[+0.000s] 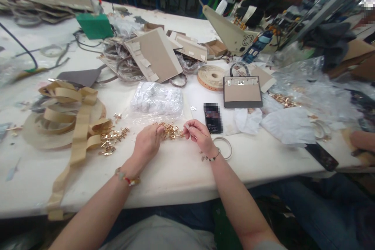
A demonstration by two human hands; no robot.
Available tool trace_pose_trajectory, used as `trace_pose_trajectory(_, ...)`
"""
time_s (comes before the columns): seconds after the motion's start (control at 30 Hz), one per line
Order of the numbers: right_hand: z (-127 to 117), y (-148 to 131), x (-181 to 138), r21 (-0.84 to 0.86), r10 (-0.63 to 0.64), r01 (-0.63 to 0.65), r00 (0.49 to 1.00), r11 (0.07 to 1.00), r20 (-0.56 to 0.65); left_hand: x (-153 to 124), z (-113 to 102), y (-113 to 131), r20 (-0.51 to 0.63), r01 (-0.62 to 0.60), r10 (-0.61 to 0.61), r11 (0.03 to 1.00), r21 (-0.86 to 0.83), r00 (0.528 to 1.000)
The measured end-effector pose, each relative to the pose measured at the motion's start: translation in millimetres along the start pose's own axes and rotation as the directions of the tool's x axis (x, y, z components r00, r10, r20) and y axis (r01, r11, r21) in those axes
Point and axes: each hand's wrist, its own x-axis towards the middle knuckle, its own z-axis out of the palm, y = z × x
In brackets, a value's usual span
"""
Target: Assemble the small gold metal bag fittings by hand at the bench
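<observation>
On the white tabletop [175, 172], a small pile of shiny gold metal fittings [172, 131] lies between my two hands. My left hand [148, 142] is closed at the pile's left edge, its fingers curled inward; what they hold, if anything, is hidden. At the right edge of the pile, my right hand [199, 134] has thumb and fingertips pinched together. Gold pieces show close by those fingertips, but I cannot make out what is between them. Just behind the pile sits a clear plastic bag of white wrapped pieces [156, 99].
A tan strap roll [77, 125] and more gold fittings [109, 140] lie left. A phone [213, 118], a ring-shaped band [230, 146] and a bag panel [242, 91] are right. Stacked panels [155, 56] stand behind. Another person's hand [363, 140] is at far right.
</observation>
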Motion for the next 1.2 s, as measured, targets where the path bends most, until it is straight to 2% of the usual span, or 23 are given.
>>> trace_pose_trajectory(0.2, -1, -2, 1, -0.059, -0.038, 0.034, 0.998, 0.998, -0.059, 1, 1, -7, -0.058, -0.009, 0.014, 0.996, 0.084, 0.998)
trace_pose_trajectory(0.33, 0, -3, -1, -0.084, -0.049, 0.047, 0.999, 0.995, -0.024, 5, -2, -7, -0.062, -0.031, 0.035, 0.998, 0.055, 0.997)
trace_pose_trajectory(0.43, 0, -6, -5, -0.099, -0.030, 0.033, 0.999, 0.995, 0.032, 7, -6, -4, -0.025, -0.062, 0.064, 0.995, 0.074, 0.998)
trace_pose_trajectory(0.57, 3, -11, -11, -0.119, -0.001, 0.019, 0.989, 0.993, 0.146, 8, -10, 9, -0.048, -0.105, 0.114, 0.981, 0.164, 0.992)
trace_pose_trajectory(0.63, 3, -13, -13, -0.128, 0.029, -0.003, 0.979, 0.992, 0.203, 10, -11, 19, -0.036, -0.169, 0.178, 0.971, 0.170, 0.983)
trace_pose_trajectory(0.7, 3, -14, -14, -0.132, 0.060, -0.022, 0.954, 0.991, 0.295, 15, -9, 30, 0.032, -0.270, 0.269, 0.952, 0.146, 0.963)
trace_pose_trajectory(0.77, 0, -14, -14, -0.146, 0.102, -0.044, 0.904, 0.988, 0.416, 24, -6, 40, 0.156, -0.401, 0.386, 0.912, 0.080, 0.909)
trace_pose_trajectory(0.83, -4, -15, -13, -0.176, 0.156, -0.077, 0.855, 0.981, 0.495, 38, -1, 49, 0.282, -0.516, 0.501, 0.856, -0.024, 0.818)
trace_pose_trajectory(0.9, -9, -15, -13, -0.204, 0.209, -0.115, 0.820, 0.972, 0.533, 53, 7, 57, 0.361, -0.583, 0.571, 0.808, -0.086, 0.737)
trace_pose_trajectory(1.1, -11, -16, -13, -0.213, 0.296, -0.205, 0.675, 0.955, 0.676, 90, 43, 76, 0.518, -0.723, 0.643, 0.688, -0.067, 0.564)
trace_pose_trajectory(1.2, -8, -15, -13, -0.230, 0.316, -0.216, 0.653, 0.949, 0.688, 94, 60, 79, 0.549, -0.749, 0.655, 0.658, -0.076, 0.520)
